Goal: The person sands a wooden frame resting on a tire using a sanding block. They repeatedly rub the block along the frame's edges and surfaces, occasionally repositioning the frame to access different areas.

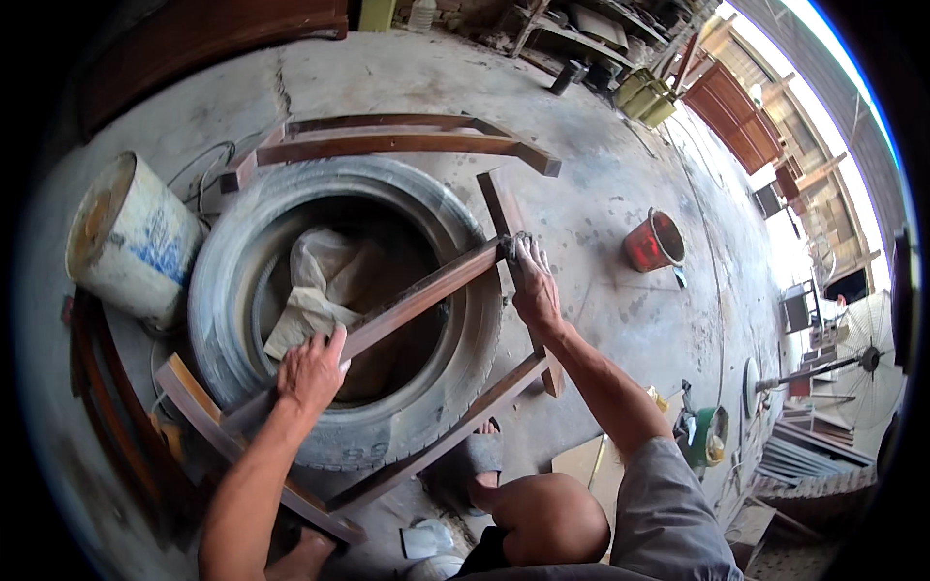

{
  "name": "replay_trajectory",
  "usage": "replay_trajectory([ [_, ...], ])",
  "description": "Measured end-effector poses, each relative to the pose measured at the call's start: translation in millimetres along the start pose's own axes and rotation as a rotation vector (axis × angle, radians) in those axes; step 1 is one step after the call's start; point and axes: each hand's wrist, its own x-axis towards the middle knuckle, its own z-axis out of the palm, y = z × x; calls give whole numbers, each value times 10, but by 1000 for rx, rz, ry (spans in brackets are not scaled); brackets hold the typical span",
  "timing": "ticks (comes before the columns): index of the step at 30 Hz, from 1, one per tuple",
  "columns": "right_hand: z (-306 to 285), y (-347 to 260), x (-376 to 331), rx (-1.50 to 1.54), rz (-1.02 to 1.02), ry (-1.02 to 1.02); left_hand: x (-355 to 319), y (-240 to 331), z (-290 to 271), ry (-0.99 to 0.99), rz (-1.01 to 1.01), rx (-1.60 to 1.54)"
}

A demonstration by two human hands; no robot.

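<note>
Gripping the wooden frame (426, 299) over the tyre (225, 290), the left hand (312, 373) closes around its middle bar; ahead and rightward, the right hand (534, 288) clasps a dark pad (511, 248) against the joint. Right of that stands a red bucket (648, 244).

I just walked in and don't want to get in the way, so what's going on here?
Someone is working bare-handed on a wooden frame that lies over a big tire. The left hand holds one rail; the right hand is at that rail's far end, with a small dark wad at its fingers, too unclear to identify. Another frame lies beyond the tire, with a white bucket to the left and a red bucket to the right.
</note>
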Motion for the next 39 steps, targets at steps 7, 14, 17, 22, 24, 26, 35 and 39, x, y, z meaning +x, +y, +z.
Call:
replay_trajectory([
  [7, 104, -95, 430, 21, -21, 76, -5, -21, -47, -9, 11, 5],
  [14, 71, -219, 741, 115, 3, 139, 9, -51, 7, 0, 46, 22],
  [17, 93, -64, 443, 69, -52, 133, 0, -31, -40, 13, 48, 45],
  [22, -78, -272, 984, 135, 42, 43, 29, -6, -11, 38, 74, 13],
  [24, -7, -133, 879, 122, -9, 90, 42, -5, 9, 20, 70, 35],
  [26, 82, 87, 555, 100, -32, 80, 30, -14, 7, 29, 57, 25],
  [35, 64, 216, 475, -28, -20, 170, 87, 38, 17, 31, 80, 32],
  [39, 33, -26, 814, 21, -37, 85, -15, -39, -37, 30, 37, 52],
])
